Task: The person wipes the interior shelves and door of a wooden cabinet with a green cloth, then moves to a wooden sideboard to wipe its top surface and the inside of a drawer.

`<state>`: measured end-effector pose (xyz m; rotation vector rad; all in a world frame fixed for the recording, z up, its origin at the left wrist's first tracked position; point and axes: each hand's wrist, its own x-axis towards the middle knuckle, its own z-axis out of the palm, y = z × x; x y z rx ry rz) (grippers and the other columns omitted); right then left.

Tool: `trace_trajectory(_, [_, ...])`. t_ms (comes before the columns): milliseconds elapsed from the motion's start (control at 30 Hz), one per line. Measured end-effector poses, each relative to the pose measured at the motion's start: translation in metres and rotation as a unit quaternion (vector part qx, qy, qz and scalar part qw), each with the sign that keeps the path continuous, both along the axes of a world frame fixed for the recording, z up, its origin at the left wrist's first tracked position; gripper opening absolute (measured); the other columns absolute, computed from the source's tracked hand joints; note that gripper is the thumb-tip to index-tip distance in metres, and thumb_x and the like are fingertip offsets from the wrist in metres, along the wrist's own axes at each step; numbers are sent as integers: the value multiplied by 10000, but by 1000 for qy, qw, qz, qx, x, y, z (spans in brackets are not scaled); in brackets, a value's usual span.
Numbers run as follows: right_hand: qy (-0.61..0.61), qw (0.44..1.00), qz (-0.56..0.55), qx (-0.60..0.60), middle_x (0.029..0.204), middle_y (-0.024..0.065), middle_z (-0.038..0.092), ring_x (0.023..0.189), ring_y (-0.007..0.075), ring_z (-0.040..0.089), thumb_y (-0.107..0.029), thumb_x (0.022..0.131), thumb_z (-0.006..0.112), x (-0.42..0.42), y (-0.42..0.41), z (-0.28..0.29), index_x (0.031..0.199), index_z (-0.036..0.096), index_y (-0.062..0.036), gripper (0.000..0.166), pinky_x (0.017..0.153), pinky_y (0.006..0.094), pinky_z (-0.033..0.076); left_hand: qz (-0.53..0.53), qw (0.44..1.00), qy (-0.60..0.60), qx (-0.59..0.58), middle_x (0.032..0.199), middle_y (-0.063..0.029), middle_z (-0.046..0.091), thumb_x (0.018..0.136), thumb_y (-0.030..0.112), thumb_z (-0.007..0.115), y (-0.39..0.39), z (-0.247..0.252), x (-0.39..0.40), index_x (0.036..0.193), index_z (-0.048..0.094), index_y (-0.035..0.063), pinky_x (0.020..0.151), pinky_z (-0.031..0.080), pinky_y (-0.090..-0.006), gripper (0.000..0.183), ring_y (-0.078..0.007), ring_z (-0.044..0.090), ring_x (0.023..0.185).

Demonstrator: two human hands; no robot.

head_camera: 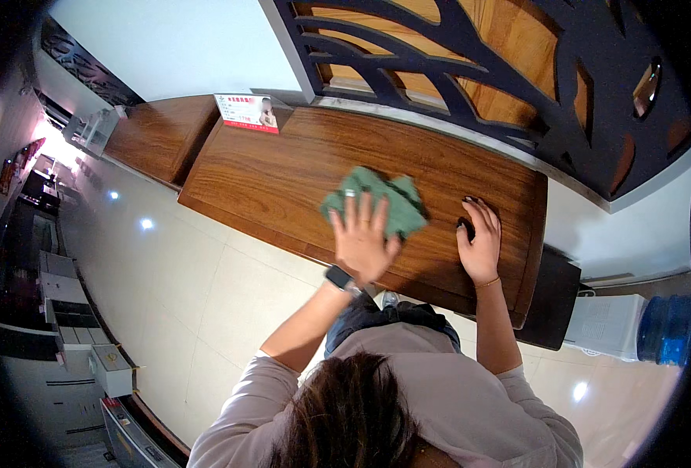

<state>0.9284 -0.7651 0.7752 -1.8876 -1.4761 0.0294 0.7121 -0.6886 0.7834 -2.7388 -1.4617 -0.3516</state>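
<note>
My left hand (361,243), with a dark smartwatch (339,277) on the wrist, is spread flat on a green cloth (404,205), pressing it against the wooden tabletop (251,175). The cloth is crumpled, and a small pale tag shows near my fingertips. Slight blur covers this hand. To the right, my right hand (481,240) rests on the same tabletop near its right end. Its fingers are bent and the thumb stands apart, with nothing held. A thin bracelet circles that wrist.
A sign holder (247,113) bearing writing stands at the tabletop's far left. Beyond it is another wooden surface (161,131). Dark cut-out panelling (415,64) borders the back. A water dispenser (606,324) with a blue bottle (667,330) is at right. Tiled floor (205,304) lies at left.
</note>
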Motion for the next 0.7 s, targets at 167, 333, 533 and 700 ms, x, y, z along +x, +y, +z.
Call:
trace_trajectory(167, [2, 1000, 1, 11, 1225, 138, 574, 1215, 329, 462, -49, 791, 574, 1, 1, -1, 1159, 579, -24, 369, 1029, 438, 346, -156, 984, -75, -47, 1443, -151, 350, 782, 403, 604, -51, 6, 35, 1405, 375, 164, 1066, 169, -635, 706, -379, 258, 1359])
trace_trajectory(333, [19, 1000, 3, 20, 1221, 140, 580, 1215, 333, 468, -48, 792, 575, 4, 0, -4, 1159, 581, -20, 368, 1028, 441, 352, -192, 975, -96, -64, 1440, -111, 371, 770, 420, 625, -35, 3, 19, 1398, 394, 215, 1071, 186, -616, 700, -358, 286, 1347])
trace_trajectory(533, [14, 1000, 4, 20, 1226, 129, 583, 1226, 327, 465, -58, 810, 575, 5, -1, -5, 1167, 582, -23, 359, 1035, 440, 352, -2, 999, -43, 0, 1455, -129, 356, 831, 409, 581, 31, -5, -50, 1411, 378, 189, 1073, 187, -607, 653, -362, 278, 1352])
trace_trajectory(700, [9, 1000, 5, 26, 1215, 128, 585, 1209, 326, 473, -59, 809, 574, 6, -1, -5, 1154, 586, -29, 347, 1031, 438, 350, 193, 980, -42, -12, 1487, -126, 310, 865, 427, 538, 83, -14, -121, 1437, 330, 190, 1069, 170, -629, 653, -379, 226, 1379])
